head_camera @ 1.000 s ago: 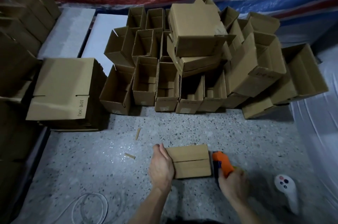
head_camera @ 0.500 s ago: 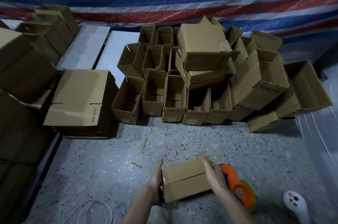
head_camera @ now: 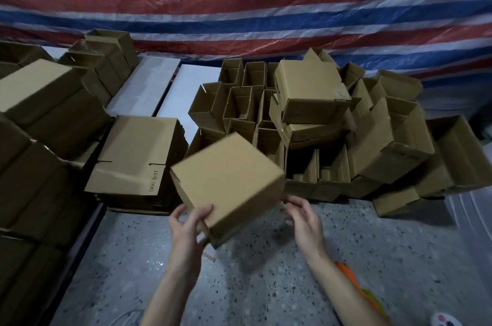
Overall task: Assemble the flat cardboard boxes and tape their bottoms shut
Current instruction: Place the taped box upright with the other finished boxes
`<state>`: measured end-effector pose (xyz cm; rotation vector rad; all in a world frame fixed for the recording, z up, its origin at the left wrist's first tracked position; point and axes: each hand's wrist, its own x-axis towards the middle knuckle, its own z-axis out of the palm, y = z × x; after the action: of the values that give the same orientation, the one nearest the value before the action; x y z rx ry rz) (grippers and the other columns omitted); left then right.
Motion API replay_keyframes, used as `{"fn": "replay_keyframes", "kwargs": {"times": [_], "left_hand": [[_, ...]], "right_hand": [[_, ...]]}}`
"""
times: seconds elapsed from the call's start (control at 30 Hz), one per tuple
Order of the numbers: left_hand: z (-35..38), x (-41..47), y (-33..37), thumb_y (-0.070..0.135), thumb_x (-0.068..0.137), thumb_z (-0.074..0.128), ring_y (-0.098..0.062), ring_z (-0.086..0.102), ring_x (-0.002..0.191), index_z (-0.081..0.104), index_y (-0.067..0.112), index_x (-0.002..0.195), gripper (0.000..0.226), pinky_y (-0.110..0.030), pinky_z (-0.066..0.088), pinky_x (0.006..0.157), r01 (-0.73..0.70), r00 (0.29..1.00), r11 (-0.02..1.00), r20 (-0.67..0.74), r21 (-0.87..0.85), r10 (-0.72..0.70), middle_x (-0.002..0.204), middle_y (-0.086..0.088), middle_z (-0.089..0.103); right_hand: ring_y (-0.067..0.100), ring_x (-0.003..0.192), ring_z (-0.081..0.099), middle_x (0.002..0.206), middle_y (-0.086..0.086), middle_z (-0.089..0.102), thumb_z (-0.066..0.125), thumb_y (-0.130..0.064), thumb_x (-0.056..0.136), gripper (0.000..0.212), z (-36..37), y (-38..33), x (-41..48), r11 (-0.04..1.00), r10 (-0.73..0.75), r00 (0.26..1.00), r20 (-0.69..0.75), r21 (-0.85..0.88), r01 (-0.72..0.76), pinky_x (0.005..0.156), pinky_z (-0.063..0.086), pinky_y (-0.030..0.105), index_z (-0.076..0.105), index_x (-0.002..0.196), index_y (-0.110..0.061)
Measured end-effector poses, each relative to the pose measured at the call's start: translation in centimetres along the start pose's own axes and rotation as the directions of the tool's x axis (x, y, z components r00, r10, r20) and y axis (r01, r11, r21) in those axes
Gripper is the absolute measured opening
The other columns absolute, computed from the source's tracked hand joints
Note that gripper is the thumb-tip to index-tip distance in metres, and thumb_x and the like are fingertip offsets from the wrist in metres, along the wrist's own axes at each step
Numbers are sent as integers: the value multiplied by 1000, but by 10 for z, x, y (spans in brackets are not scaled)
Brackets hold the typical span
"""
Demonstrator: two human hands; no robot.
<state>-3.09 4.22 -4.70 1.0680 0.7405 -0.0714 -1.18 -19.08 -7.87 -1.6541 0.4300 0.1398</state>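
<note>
The assembled box (head_camera: 226, 179) is raised above the floor (head_camera: 266, 285) and tilted, its closed face toward the camera. The left hand (head_camera: 186, 227) grasps its near-left corner, thumb on the top face and fingers underneath. The right hand (head_camera: 303, 219) is released, fingers loosely spread just beside the box's near-right edge; contact cannot be determined. The flat stack (head_camera: 133, 155) at left is printed "10号 (KK)". The far pile of boxes (head_camera: 314, 91) shows open tops and bare interiors. An orange tape dispenser (head_camera: 359, 285) lies near right.
</note>
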Motion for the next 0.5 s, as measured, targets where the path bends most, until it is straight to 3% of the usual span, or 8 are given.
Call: {"fn": "replay_keyframes", "kwargs": {"times": [0.1,0.2,0.3,0.5], "left_hand": [[21,22,25,36,52,86,-8,63,94,33,27,139,102,-24,56,65,-154,987,982,-69,-112,147,124,-2,59],[54,57,39,36,60,92,-12,61,106,27,25,142,105,-38,54,93,-192,965,975,-202,-107,168,126,0,56],[92,89,42,40,65,90,-25,55,113,19,26,143,107,-44,49,102,-152,954,987,-268,-46,134,135,-11,47],[135,131,26,50,71,84,-31,48,120,10,21,150,112,-41,39,103,10,987,998,-161,68,1,142,-16,44]], "right_hand": [[15,96,68,104,0,70,54,-16,102,14,5,-6,-1,999,-24,999,-36,32,25,83,55,31,67,107,-18],[20,93,69,102,4,71,55,-15,102,13,0,6,-6,1000,21,999,-43,20,-20,73,54,24,68,104,-15],[18,87,70,102,2,71,55,-19,102,13,-7,23,-11,993,122,991,-62,2,-122,71,56,26,68,102,-16],[11,78,72,92,-7,74,59,-26,100,14,-20,46,-14,973,222,963,-156,-28,-229,69,53,31,71,96,-20]]}}
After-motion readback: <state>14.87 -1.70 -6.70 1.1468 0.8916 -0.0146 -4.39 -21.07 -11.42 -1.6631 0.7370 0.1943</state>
